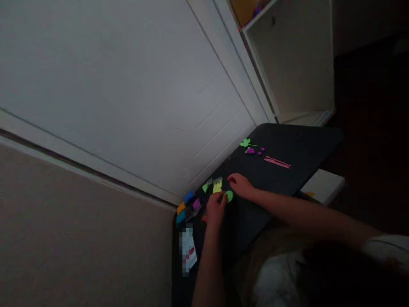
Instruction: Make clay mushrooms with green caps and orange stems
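Observation:
My left hand (215,208) is closed on the edge of a flat, round green clay disc (229,196) above the black table. Just beyond the disc, my right hand (242,186) hovers with loosely bent fingers, a small gap between them, and nothing visible in it. Near my left hand lie a packet of yellow clay (217,185) and a packet of green clay (207,185). An orange-red piece (204,218) shows partly behind my left wrist.
Blue (189,196), orange (181,208), teal (180,218) and purple packets (196,204) lie by the wall. A white packet (189,251) is nearer. Farther along are a green flower shape (246,143), purple pieces (250,151) and pink strips (277,162).

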{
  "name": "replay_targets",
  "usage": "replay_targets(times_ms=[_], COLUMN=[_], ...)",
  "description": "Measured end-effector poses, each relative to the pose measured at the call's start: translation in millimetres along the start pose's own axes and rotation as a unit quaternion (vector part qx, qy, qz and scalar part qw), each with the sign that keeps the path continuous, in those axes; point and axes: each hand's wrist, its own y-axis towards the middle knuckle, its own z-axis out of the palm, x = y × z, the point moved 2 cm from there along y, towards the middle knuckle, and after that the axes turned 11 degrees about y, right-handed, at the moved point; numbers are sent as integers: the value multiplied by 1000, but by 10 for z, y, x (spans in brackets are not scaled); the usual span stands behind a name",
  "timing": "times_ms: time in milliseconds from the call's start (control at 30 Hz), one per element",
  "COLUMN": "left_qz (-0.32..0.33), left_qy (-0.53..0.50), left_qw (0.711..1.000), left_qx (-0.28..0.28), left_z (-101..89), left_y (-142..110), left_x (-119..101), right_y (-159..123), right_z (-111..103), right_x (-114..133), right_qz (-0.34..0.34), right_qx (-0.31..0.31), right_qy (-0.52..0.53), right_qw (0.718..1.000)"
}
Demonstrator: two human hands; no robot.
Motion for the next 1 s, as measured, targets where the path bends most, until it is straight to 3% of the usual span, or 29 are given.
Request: replay_targets(times_ms=[300, 533, 700, 833, 1000], left_qz=[-27, -87, -124, -109, -42], left_qy=[-12, -72, -81, -90, -107], left_qw=[1000, 993, 987, 989, 993], left_qx=[-9, -44, -56, -44, 13], left_z=[12, -48, 57, 171, 280], left_y=[-26, -68, -163, -218, -243], left_x=[-1, 40, 127, 95, -3], right_y=[-6, -16, -16, 21, 70], right_z=[-31, -68, -95, -139, -176], right_x=[35, 34, 18, -46, -139], right_qz=[9, 13, 19, 45, 80], right_qx=[6, 12, 13, 4, -4], right_qy=[5, 14, 24, 40, 63], right_qw=[1000, 1000, 999, 998, 995])
